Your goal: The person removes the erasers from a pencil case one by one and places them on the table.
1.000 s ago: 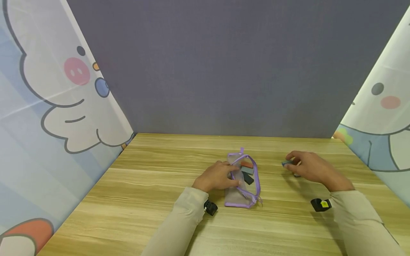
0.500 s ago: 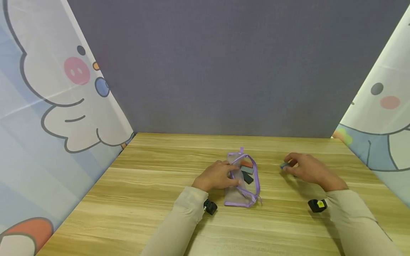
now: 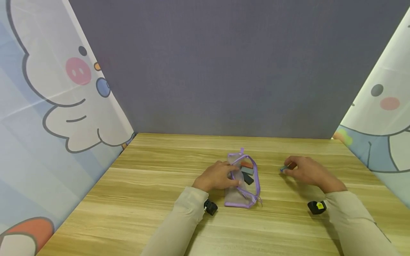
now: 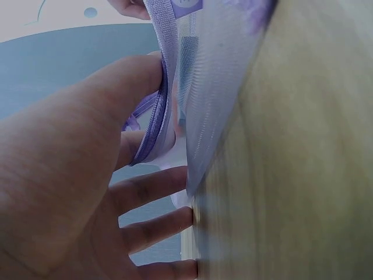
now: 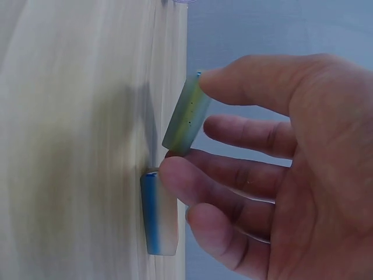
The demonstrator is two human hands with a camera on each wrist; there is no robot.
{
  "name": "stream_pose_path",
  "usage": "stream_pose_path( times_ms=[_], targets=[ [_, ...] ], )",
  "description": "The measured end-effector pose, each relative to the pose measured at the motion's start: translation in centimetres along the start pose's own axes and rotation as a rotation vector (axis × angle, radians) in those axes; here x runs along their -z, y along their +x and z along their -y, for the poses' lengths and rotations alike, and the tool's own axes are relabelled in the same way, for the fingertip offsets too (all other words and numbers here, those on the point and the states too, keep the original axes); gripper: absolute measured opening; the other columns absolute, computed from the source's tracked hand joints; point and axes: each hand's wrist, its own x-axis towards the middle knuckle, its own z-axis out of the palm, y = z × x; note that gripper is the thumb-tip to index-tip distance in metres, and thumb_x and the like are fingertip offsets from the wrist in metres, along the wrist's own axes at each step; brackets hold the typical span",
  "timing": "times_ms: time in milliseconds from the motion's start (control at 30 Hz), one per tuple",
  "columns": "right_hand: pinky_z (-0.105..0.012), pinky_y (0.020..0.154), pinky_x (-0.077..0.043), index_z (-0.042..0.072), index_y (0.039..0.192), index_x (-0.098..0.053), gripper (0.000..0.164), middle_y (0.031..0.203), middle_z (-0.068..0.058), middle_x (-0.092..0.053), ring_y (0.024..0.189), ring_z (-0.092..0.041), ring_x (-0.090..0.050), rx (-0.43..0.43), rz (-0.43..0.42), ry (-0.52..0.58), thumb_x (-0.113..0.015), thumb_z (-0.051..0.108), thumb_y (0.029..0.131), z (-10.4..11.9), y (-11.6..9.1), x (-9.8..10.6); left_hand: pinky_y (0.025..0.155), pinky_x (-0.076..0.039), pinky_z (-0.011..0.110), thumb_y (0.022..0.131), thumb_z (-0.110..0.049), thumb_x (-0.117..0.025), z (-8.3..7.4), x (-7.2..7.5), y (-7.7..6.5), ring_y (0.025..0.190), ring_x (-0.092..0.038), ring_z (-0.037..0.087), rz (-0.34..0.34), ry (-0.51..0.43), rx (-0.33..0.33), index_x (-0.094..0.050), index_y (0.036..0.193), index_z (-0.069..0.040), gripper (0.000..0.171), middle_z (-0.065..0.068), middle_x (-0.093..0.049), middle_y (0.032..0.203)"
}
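My left hand (image 3: 217,176) holds the rim of a see-through mesh zip pouch (image 3: 233,199) with purple trim. In the left wrist view its thumb and index finger are at the purple zip (image 4: 157,116), the other fingers reaching down to the table. Through the pouch's unzipped mouth show an orange-red block (image 3: 246,164), a grey-blue one (image 3: 247,171) and a black one (image 3: 247,178). To the right, my right hand (image 3: 305,172) pinches a small greenish eraser-like block (image 5: 187,114) between thumb and fingers, tilted and just above the table.
A second block, blue and pale (image 5: 158,213), rests on the table below the right hand's fingers in the right wrist view. The wooden table (image 3: 144,170) ends at a grey panel (image 3: 224,71). Printed cartoon sheets (image 3: 64,117) stand at both sides.
My right hand has come slightly left and nearer with the pinched block. The pale block glimpsed under it at first is now hidden in the head view. My left hand and the pouch stay put.
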Motion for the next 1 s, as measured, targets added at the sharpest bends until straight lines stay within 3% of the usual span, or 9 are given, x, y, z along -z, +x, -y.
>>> stream_pose_path(
  times_ms=[633, 1000],
  targets=[
    [-0.049, 0.076, -0.052, 0.006, 0.103, -0.068, 0.022, 0.095, -0.002, -0.07, 0.09, -0.028, -0.067, 0.029, -0.014, -0.015, -0.071, 0.027, 0.094, -0.2, -0.05, -0.33, 0.099, -0.046, 0.035, 0.092, -0.057, -0.065, 0.02, -0.22, 0.01, 0.123, -0.053, 0.022, -0.006, 0.012, -0.003, -0.061, 0.141, -0.028, 0.057, -0.001, -0.056, 0.141],
    [-0.05, 0.077, -0.052, 0.006, 0.102, -0.069, 0.024, 0.096, -0.003, -0.071, 0.091, -0.03, -0.067, 0.004, -0.011, -0.026, -0.07, 0.03, 0.095, -0.24, -0.06, -0.21, 0.099, -0.046, 0.035, 0.092, -0.057, -0.065, 0.12, -0.24, 0.03, 0.124, -0.053, 0.023, -0.008, 0.012, -0.007, -0.061, 0.141, -0.028, 0.056, 0.0, -0.056, 0.142]
  ],
)
